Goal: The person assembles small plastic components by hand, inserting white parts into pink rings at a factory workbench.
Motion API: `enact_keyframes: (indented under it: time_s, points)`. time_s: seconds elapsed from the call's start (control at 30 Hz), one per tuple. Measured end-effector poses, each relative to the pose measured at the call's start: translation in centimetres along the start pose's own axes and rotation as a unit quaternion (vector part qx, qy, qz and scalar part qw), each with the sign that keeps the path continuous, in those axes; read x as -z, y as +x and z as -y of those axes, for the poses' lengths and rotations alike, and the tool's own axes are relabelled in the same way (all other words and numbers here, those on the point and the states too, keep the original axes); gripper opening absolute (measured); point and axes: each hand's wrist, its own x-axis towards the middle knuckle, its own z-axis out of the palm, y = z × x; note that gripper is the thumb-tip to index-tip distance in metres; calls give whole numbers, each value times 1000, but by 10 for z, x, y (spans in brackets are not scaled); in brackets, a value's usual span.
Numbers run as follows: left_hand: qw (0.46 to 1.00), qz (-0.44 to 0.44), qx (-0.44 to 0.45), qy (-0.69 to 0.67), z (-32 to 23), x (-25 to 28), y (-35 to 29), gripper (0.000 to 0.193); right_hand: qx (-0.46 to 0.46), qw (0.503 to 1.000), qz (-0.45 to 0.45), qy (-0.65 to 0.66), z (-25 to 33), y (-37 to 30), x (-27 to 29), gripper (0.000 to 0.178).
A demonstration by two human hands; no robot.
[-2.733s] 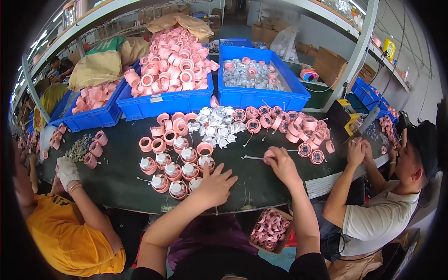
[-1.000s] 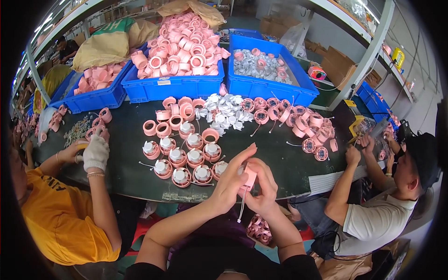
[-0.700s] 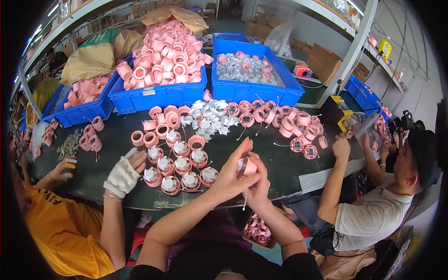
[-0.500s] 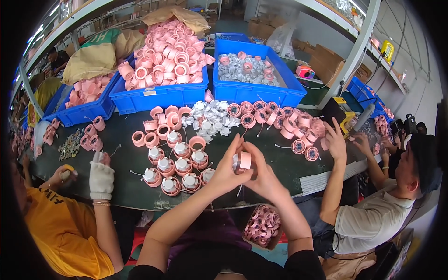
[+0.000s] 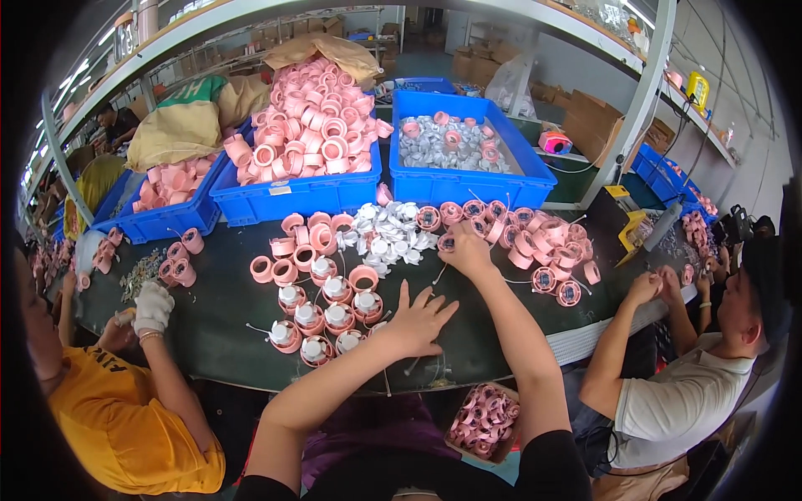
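Note:
My left hand [image 5: 420, 324] is open, palm down with fingers spread, over the dark green tabletop just right of the group of pink housings with white fan-like inserts [image 5: 338, 314]. Farther off, my right hand [image 5: 469, 255] is closed at the near edge of the pink housings with dark round parts inside. Its fingertips are on one pink ring-shaped housing [image 5: 447, 243], partly covered by them. A thin white wire hangs below that hand. White plastic inserts [image 5: 386, 232] lie piled beside it, with bare pink rings [image 5: 284, 270] to their left.
Blue bins stand along the back: one heaped with pink rings [image 5: 313, 125], another with white inserts [image 5: 451, 146]. A carton of pink parts [image 5: 484, 422] sits below the table edge. Co-workers sit at left, in a yellow shirt [image 5: 125, 417], and right, in a light shirt [image 5: 677, 401].
My hands have parted. The white-and-pink piece between them is no longer in them; my left hand has opened and lowered, and my right has reached forward to the pink housings.

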Motion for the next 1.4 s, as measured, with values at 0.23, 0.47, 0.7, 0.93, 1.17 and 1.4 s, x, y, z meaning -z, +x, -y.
enact_keyframes:
  time_s: [0.23, 0.47, 0.7, 0.93, 1.17, 1.4]
  points:
    - [977, -139, 162, 11, 76, 3, 53, 33, -62, 985, 75, 146, 11, -39, 28, 55]
    - [983, -156, 86, 38, 108, -23, 81, 19, -66, 961, 7, 267, 26, -68, 52, 49]
    - [951, -226, 138, -163, 86, -12, 57, 36, -89, 830, 19, 550, 58, -85, 45, 50]
    - [751, -253, 97, -602, 9, 38, -11, 38, 36, 826, -112, 551, 101, -103, 52, 56]
    - [637, -326, 78, -694, -14, 31, -41, 44, 92, 872, -132, 463, 126, -122, 66, 57]
    - [717, -340, 66, -605, -11, 22, -49, 44, 107, 900, -133, 400, 133, -124, 71, 56]
